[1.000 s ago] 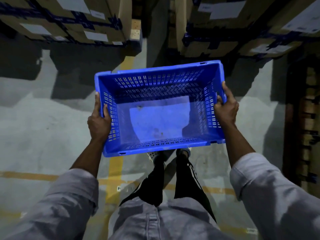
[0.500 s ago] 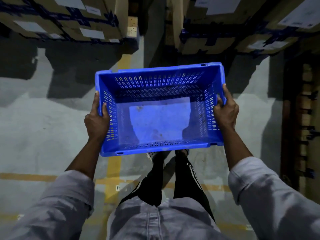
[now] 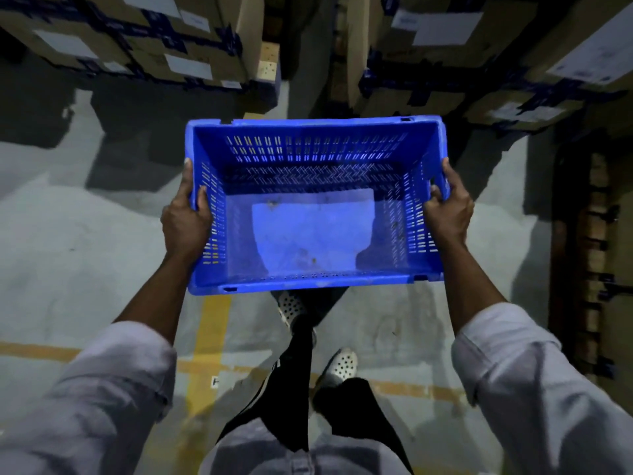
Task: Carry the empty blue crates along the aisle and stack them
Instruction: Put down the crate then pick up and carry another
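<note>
**Crate in transit, mid-aisle; no stack in view**

Blue crate held at about waist height, out in front of the body, clear of the concrete floor. Open top faces up toward the camera; base solid and bare, so empty as the task requires. Slotted walls all round. Long axis runs left to right across the body, short walls at the sides, one long wall next to the legs and the other leading. Rim close to level, perhaps tipped slightly toward the wearer; hard to say with the wide lens.

Left hand clamped on the left short wall: thumb hooked inside over the rim, fingers outside. Right hand gripping the right short wall the same way, fingers curled over the rim edge. Both hands closed on the crate, arms extended, grey sleeves pushed back.

Feet in perforated white shoes staggered below the crate, one ahead of the other: reads as a walking stride. Yellow floor line underfoot. Stacked cardboard boxes on pallets ahead, left and right, with a narrow gap between.

Progress, as judged: carrying step underway. No other blue crates and no stacking spot visible, so number already stacked cannot be told. Remaining: reach the stack, align, lower.
</note>
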The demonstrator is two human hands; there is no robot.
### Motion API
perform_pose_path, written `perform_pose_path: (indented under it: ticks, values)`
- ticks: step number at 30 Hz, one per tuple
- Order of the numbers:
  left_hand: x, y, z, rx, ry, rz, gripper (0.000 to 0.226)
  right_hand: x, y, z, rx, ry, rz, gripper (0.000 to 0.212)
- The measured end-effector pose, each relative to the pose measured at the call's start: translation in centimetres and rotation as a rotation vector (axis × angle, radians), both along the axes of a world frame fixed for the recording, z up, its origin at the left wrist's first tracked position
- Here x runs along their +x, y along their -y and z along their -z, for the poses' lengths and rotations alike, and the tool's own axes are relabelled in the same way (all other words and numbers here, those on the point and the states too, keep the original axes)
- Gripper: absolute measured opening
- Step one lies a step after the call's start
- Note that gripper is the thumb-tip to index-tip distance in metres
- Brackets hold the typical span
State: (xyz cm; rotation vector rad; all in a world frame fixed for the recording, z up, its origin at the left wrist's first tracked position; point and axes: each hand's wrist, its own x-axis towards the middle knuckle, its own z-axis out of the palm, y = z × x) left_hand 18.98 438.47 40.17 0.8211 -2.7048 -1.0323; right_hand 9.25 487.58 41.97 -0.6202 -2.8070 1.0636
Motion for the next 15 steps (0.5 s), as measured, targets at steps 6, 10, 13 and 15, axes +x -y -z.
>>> perform_pose_path:
  ticks: [6,10,13,15]
  values:
    - [-0.2,0.2,-0.6,-0.063,0.067,0.052,0.068,-0.5,-0.6,0.3,-0.015,0.013,-0.036,0.082]
    - [1.1,0.6,-1.1,-0.125,0.213,0.208,0.080,0.0,-0.9,-0.2,0.151,0.146,-0.234,0.095]
    - [3.4,0.1,-0.7,-0.145,0.209,0.185,0.083,1.1,-1.2,0.0,0.194,0.140,-0.287,0.098]
    - [5.0,-0.6,-0.3,-0.164,0.193,0.156,0.083,2.7,-1.8,0.5,0.213,0.127,-0.308,0.099]
